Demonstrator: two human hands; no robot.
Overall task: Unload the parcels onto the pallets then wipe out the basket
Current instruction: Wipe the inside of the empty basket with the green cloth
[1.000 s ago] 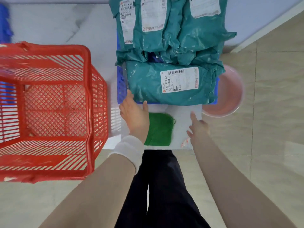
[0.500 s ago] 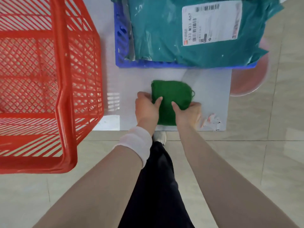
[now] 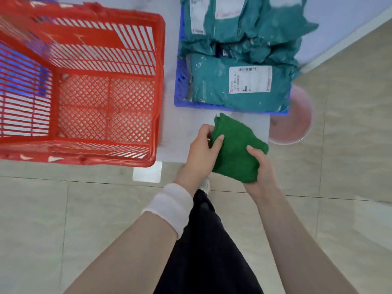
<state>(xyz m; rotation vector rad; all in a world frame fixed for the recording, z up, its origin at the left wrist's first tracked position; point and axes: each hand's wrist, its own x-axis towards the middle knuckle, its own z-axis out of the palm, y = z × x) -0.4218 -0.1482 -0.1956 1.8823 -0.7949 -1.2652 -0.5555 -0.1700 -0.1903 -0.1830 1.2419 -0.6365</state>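
We hold a folded green cloth [image 3: 235,149] in both hands at the centre of the frame, lifted off the pale grey board [image 3: 182,132] that lies on the floor beneath it. Our left hand [image 3: 201,153] grips the cloth's left edge, thumb pressed on top and fingers curled behind, and a white wristband [image 3: 169,206] sits on that forearm. Our right hand [image 3: 262,166] clasps the lower right corner, thumb lying on the upper face of the fabric. In the upper left of the frame stands the red basket [image 3: 158,85], its lattice floor bare, with no parcels inside. At the upper right, the teal parcels [image 3: 212,85] are stacked on a blue pallet [image 3: 180,85]; the nearest one shows a white shipping label [image 3: 250,79] facing up, and more parcels lie behind it, blurred at the top edge. A pink basin [image 3: 297,124] peeks out just beside the pallet's right corner, partly hidden by the parcels. Our dark trousers [image 3: 207,251] fill the lower centre, above beige floor tiles [image 3: 63,219].
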